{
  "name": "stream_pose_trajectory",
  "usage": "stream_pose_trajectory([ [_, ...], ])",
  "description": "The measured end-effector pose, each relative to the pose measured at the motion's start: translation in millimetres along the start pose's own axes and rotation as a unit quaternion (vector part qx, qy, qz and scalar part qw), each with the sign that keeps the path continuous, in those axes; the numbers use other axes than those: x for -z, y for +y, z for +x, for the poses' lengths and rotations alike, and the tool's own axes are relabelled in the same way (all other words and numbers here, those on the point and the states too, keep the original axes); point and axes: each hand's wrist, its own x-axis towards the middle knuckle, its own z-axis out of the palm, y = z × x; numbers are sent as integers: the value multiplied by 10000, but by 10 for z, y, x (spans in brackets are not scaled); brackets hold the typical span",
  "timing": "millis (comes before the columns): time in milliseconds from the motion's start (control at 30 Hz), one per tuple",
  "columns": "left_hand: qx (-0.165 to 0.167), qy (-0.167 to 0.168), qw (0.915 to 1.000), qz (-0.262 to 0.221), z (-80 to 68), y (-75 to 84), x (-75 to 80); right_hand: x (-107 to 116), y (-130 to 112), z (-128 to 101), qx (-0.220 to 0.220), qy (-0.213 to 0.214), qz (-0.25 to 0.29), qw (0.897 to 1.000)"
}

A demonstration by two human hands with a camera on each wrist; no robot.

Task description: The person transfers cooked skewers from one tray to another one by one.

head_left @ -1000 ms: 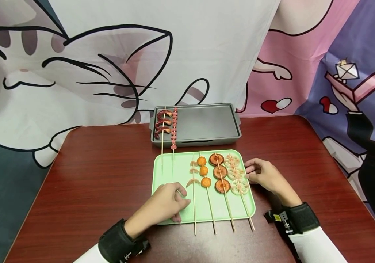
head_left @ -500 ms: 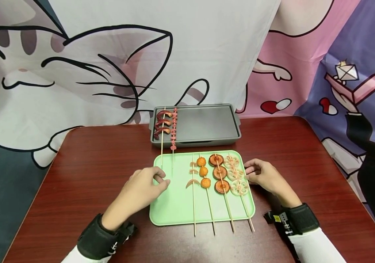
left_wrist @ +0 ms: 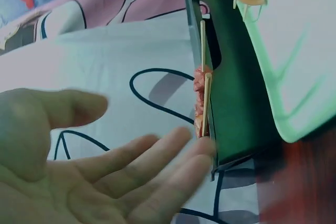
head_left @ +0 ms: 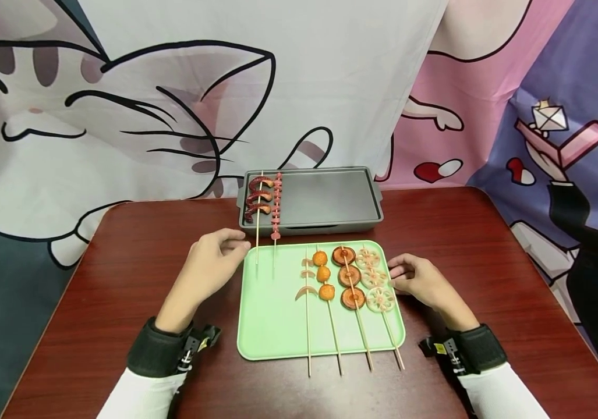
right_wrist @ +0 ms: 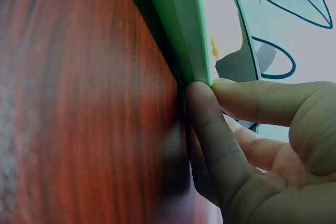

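My left hand (head_left: pixel 209 265) hovers by the far left corner of the light green tray (head_left: pixel 272 326), relaxed fingers holding nothing. Its fingertips come near the stick of a skewer with dark curled pieces (head_left: pixel 259 196). In the left wrist view the left palm (left_wrist: pixel 105 182) shows with thumb and fingers spread apart. At the tray's right rim, my right hand (head_left: pixel 427 285) pinches the edge between thumb and fingers. Skewers on the tray carry pale crescent slices (head_left: pixel 306 291), orange balls (head_left: pixel 323 273), mushroom caps (head_left: pixel 349 275) and lotus root slices (head_left: pixel 381 299).
A grey grill pan (head_left: pixel 330 195) stands behind the tray. On its left side lie the dark-piece skewer and a pink meat skewer (head_left: pixel 276 209), their sticks reaching over the tray. Under everything is a brown wooden table (head_left: pixel 173 221), with a printed cloth (head_left: pixel 351 75) behind.
My left hand has moved from over the tray's front left part, leftward and away from me, to beside its far left corner. The right hand stays at the right rim.
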Motion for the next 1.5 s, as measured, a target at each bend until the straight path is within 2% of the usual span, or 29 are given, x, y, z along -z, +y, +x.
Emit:
stream_pose_trajectory([
  [100,-96,324,9975,-614,67,-9,-25,6,4,0,-7,-22,-8,10000],
  [167,-168,455,9922,-1146,114,2,-47,9,5,1,0,-23,-18,10000],
  [300,-195,417,9781,-2029,186,43,-88,8,9,7,-8,-22,-31,10000],
  [400,-104,292,9750,-2202,229,58,-131,5,14,11,0,-16,-16,10000],
  [467,-38,252,9765,-2138,254,62,-169,2,15,12,27,-18,5,10000],
  [567,-20,235,9836,-1789,280,67,-231,2,17,11,63,-10,45,10000],
  [700,-118,245,9942,-1037,292,106,-307,7,21,9,64,-7,71,10000],
  [833,-75,160,9990,-408,310,170,-371,8,24,8,41,-29,118,9999],
  [1000,-21,92,9998,176,344,214,-443,5,22,10,34,-39,125,9999],
  [1500,229,205,9935,1094,394,237,-614,-7,12,3,41,-39,87,9999],
])
